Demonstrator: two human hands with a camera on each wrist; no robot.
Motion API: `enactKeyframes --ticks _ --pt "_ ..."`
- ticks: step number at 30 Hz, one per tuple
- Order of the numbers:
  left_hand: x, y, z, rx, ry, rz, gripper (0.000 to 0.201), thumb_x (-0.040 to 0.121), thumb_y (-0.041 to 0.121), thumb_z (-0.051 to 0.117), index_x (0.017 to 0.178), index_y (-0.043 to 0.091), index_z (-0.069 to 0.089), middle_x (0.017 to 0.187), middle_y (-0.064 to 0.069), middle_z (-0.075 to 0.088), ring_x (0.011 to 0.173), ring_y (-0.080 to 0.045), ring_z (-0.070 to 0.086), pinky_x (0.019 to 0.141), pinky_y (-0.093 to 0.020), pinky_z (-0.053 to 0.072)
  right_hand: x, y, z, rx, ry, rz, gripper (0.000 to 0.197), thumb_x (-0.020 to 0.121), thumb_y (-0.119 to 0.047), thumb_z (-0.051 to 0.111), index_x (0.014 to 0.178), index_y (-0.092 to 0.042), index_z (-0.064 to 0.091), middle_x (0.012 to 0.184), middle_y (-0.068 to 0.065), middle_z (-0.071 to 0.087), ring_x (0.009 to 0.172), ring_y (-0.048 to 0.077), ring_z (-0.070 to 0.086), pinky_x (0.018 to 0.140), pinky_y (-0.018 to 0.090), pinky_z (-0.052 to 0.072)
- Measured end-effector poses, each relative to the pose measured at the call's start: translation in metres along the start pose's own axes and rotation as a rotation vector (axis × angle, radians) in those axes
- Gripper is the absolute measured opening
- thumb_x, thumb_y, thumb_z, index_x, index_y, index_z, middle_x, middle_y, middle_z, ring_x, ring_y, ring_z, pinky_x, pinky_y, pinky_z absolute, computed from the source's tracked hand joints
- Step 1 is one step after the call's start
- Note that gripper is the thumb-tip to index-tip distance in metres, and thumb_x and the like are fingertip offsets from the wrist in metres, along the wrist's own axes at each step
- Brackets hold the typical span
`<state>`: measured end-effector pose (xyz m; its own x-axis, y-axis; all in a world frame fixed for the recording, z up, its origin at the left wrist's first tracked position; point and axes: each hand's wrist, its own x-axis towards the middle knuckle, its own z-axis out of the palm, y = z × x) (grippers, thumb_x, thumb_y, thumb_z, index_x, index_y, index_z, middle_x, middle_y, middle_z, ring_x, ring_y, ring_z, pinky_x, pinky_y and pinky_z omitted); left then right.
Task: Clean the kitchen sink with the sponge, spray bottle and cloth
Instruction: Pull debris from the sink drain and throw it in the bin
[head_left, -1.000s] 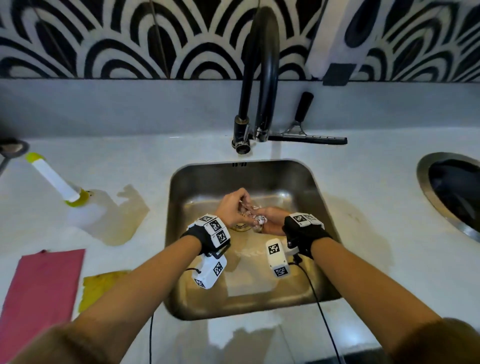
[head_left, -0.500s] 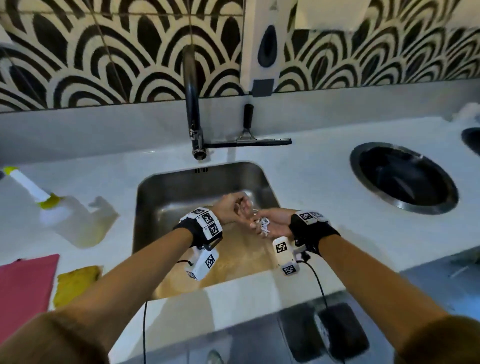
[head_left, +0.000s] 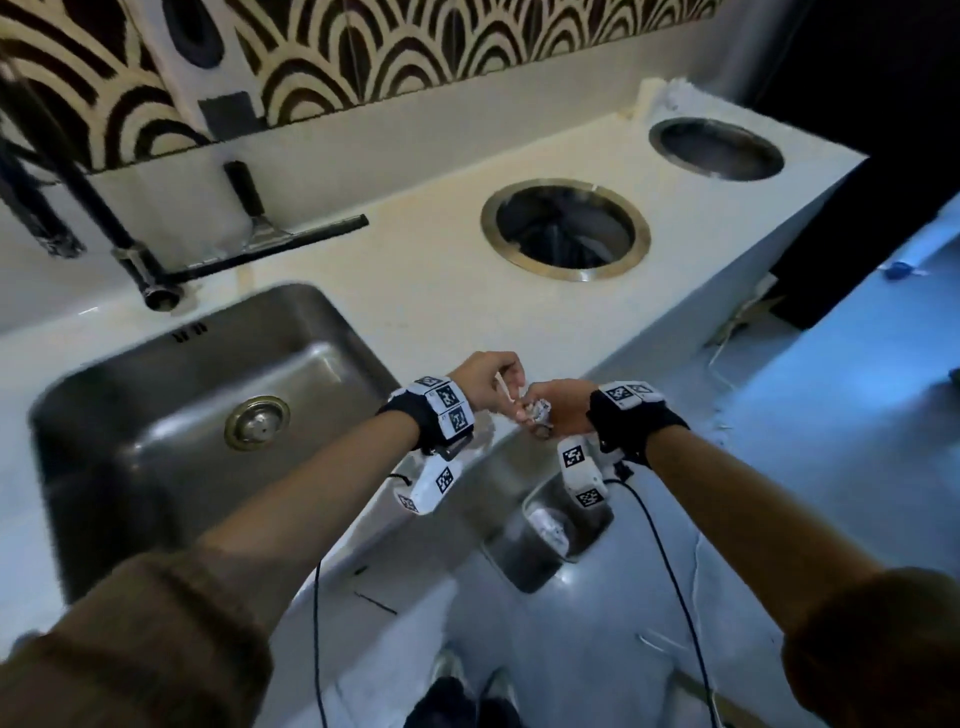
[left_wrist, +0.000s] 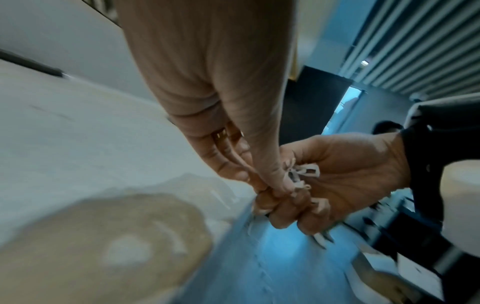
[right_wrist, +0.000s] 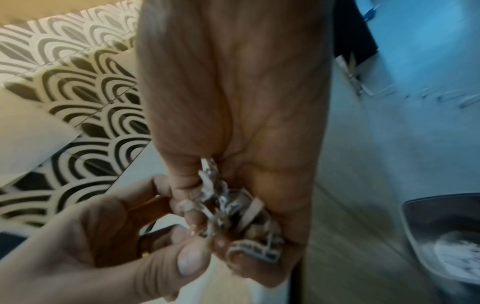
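My right hand (head_left: 563, 410) is cupped, its fingers curled round a small wad of white and grey paper scraps (head_left: 535, 413). The left hand (head_left: 488, 379) meets it, pinching at the scraps (left_wrist: 302, 174) with thumb and fingertips. Both hands hover past the right rim of the steel sink (head_left: 182, 374), above the counter's front edge. In the right wrist view the scraps (right_wrist: 233, 209) bunch in my palm and the left hand (right_wrist: 116, 236) reaches in from below left. Sponge, spray bottle and cloth are out of view.
A grey bin (head_left: 550, 530) holding white scraps stands on the floor below my hands. Two round metal-rimmed openings (head_left: 565, 228) (head_left: 716, 148) are set in the white counter. A black squeegee (head_left: 270, 239) and the black tap (head_left: 104, 218) stand behind the sink.
Both hands, still holding the scraps, have moved out of the sink basin to the right, over the counter edge. The view swung right; spray bottle, cloth and sponge left the frame.
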<state>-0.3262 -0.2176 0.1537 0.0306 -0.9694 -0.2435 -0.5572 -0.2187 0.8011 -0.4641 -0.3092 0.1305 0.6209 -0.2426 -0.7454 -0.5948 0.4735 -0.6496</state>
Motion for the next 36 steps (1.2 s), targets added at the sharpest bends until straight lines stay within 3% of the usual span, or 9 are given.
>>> enactKeyframes --ticks 5,11,15,20,23,27,30,33,36 --pt "0.043 0.013 0.066 0.209 -0.134 0.056 0.04 0.07 0.009 0.079 0.104 0.001 0.059 0.106 -0.017 0.062 0.095 -0.027 0.057 0.075 -0.024 0.038 0.0 0.059 -0.045 0.161 0.094 0.032 0.045 0.1 -0.037 0.032 0.07 -0.014 0.056 0.05 -0.004 0.055 0.044 0.007 0.048 0.044 0.017 0.039" --pt "0.078 -0.009 0.15 0.263 -0.24 0.029 0.036 0.077 0.007 0.072 0.106 -0.006 0.055 0.111 -0.024 0.058 0.102 -0.031 0.057 0.084 -0.034 0.043 0.033 0.135 -0.091 0.311 0.299 0.141 0.031 0.098 -0.019 0.036 0.075 -0.008 0.054 0.053 0.007 0.062 0.049 0.016 0.061 0.052 0.023 0.051" --pt "0.097 -0.038 0.195 0.228 -0.245 -0.035 0.035 0.078 0.004 0.068 0.109 -0.008 0.057 0.114 -0.026 0.058 0.105 -0.032 0.056 0.088 -0.035 0.039 0.065 0.176 -0.107 0.386 0.329 0.177 0.029 0.097 -0.021 0.036 0.075 -0.012 0.052 0.051 0.002 0.063 0.046 0.013 0.06 0.058 0.026 0.046" --pt "0.138 -0.108 0.249 0.075 -0.135 -0.13 0.031 0.075 -0.006 0.065 0.105 -0.002 0.06 0.108 -0.021 0.058 0.079 -0.018 0.051 0.065 -0.015 0.039 0.134 0.222 -0.143 0.467 0.32 0.186 0.023 0.093 -0.021 0.039 0.081 -0.011 0.057 0.064 0.007 0.061 0.057 0.018 0.055 0.064 0.028 0.037" --pt "0.172 -0.161 0.287 0.097 -0.057 -0.213 0.032 0.08 -0.004 0.059 0.112 -0.004 0.057 0.118 -0.019 0.054 0.099 -0.024 0.051 0.079 -0.024 0.036 0.184 0.25 -0.172 0.528 0.342 0.204 0.015 0.085 -0.023 0.047 0.081 -0.013 0.058 0.074 0.009 0.055 0.064 0.019 0.051 0.062 0.025 0.04" --pt "0.2 -0.229 0.335 0.1 0.03 -0.277 0.035 0.078 0.002 0.068 0.111 0.005 0.055 0.12 -0.006 0.049 0.109 -0.027 0.051 0.094 -0.034 0.04 0.279 0.326 -0.219 0.557 0.451 0.188 0.053 0.084 -0.056 0.049 0.101 -0.008 0.067 0.077 0.01 0.072 0.078 0.026 0.063 0.077 0.033 0.053" --pt "0.216 -0.271 0.368 0.037 0.106 -0.282 0.032 0.07 0.0 0.074 0.096 0.006 0.057 0.105 0.008 0.04 0.093 -0.021 0.051 0.087 -0.037 0.044 0.329 0.363 -0.237 0.584 0.501 0.215 0.062 0.073 -0.063 0.047 0.089 -0.007 0.069 0.064 0.01 0.062 0.055 0.019 0.056 0.057 0.023 0.045" --pt "0.235 -0.313 0.399 0.029 0.175 -0.259 0.033 0.06 -0.007 0.073 0.063 0.02 0.055 0.068 0.008 0.05 0.064 -0.016 0.048 0.063 -0.034 0.047 0.339 0.365 -0.232 0.601 0.518 0.232 0.045 0.092 -0.039 0.034 0.065 -0.008 0.054 0.038 0.0 0.053 0.028 0.009 0.047 0.032 0.014 0.034" --pt "0.247 -0.339 0.421 -0.081 0.197 -0.272 0.048 0.062 -0.014 0.069 0.054 0.029 0.047 0.06 0.008 0.054 0.056 -0.004 0.05 0.057 -0.023 0.049 0.353 0.381 -0.236 0.597 0.538 0.172 0.045 0.093 -0.025 0.031 0.055 -0.009 0.05 0.032 0.001 0.048 0.022 0.008 0.043 0.025 0.011 0.028"
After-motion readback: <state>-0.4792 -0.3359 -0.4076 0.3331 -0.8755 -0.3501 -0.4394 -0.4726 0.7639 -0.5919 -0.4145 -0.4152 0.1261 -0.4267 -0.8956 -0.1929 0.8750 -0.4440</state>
